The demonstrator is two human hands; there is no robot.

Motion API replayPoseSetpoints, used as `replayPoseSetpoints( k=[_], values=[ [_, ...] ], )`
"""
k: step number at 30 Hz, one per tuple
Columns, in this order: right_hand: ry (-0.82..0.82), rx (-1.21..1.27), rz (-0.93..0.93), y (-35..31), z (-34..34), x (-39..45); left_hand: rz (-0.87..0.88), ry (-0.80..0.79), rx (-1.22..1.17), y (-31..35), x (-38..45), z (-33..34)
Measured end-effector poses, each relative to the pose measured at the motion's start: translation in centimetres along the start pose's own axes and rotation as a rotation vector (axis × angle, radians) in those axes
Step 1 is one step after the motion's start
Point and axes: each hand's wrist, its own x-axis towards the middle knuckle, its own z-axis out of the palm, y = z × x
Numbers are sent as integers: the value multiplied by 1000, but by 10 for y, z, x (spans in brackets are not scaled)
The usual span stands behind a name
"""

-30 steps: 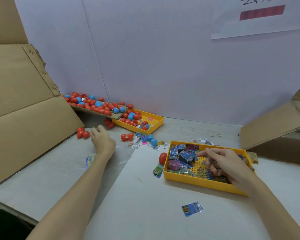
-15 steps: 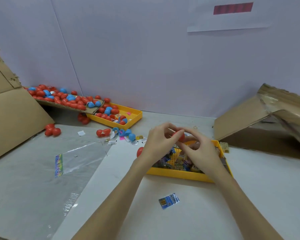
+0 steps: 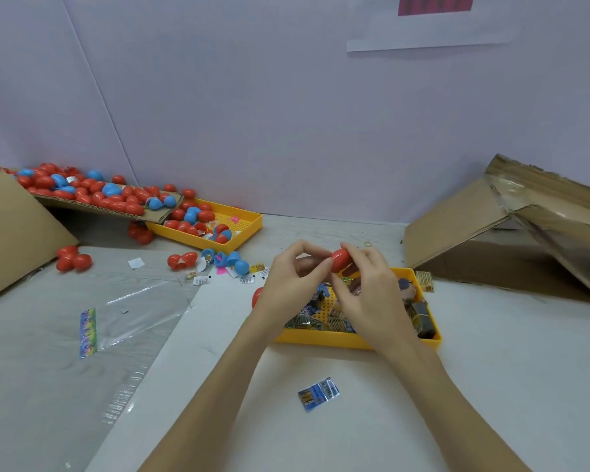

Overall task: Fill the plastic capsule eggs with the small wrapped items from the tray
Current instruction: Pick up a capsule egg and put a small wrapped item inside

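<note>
A red capsule egg sits just above the centre of the frame, held between two bare hands over the near yellow tray. The right hand curls its fingers round the egg from the right, thumb beneath; the left hand meets it from the left, thumb and forefinger tips pinching the egg's left end, its other fingers loosely bent. Below the hands, the tray holds a jumble of small wrapped items in blue, yellow and dark wrappers. One blue wrapped packet lies alone on the white table toward the lower centre. Another red egg shows just left of the tray, partly hidden by the left wrist. At upper left, red and blue eggs crowd a cardboard flap and spill into a second yellow tray. A clear plastic bag lies flat at left; a cardboard box leans at right.
</note>
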Motion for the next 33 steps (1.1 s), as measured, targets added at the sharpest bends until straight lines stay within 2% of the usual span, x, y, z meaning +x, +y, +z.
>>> replayPoseSetpoints(
  k=[4,9,10,14,20,23,27,30,33],
  values=[
    [58,-10,-35,1,-2,0,-36,-54,-106,2,-3,0],
    [59,3,-37,1,-2,3,16,-44,-42,3,-2,-2],
    [69,45,-5,1,-3,4,51,-56,2,3,-2,-3],
    [-11,522,297,-1,-13,7,255,-90,323,-1,-2,-5],
    [-115,619,355,0,-14,4,319,-75,276,2,-4,0],
    [-143,769,400,0,-13,6,329,-22,278,4,-4,-1],
    [-198,940,476,6,-18,8,318,-39,322,4,-3,-4],
    [-206,932,504,9,-17,8,277,-61,318,2,-3,-4],
    [-175,795,467,11,-14,8,241,-36,255,2,-4,-2]
  ],
)
